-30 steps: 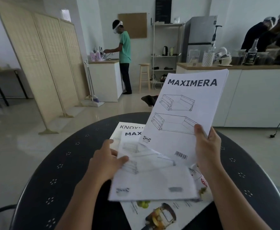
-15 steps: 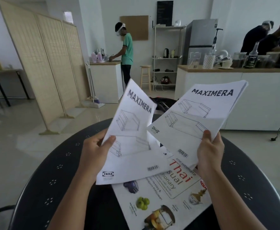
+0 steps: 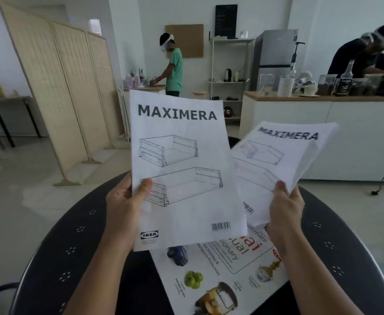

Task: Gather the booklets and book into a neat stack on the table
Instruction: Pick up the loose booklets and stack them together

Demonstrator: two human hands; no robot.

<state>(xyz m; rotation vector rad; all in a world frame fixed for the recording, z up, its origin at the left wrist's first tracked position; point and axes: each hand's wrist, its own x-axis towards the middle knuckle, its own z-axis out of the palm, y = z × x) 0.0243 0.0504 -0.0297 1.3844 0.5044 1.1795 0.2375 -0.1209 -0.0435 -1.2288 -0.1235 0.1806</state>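
We see two booklets made of thin white paper that looks matt: the left booklet (image 3: 182,169) at 12 o'clock and the right booklet (image 3: 279,164) at 2 o'clock, whose pages look soft and bendy. The book (image 3: 220,276) at 6 o'clock has a smooth cover with bright printed pictures. The round table (image 3: 77,235) under it looks like dark metal, dull, with little groups of punched holes.

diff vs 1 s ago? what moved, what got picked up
The left hand took the second MAXIMERA booklet off the table and raised it upright, cover facing the camera. The right hand swung its MAXIMERA booklet rightward and lower, grip unchanged. The Thai dictionary book stays flat on the black table.
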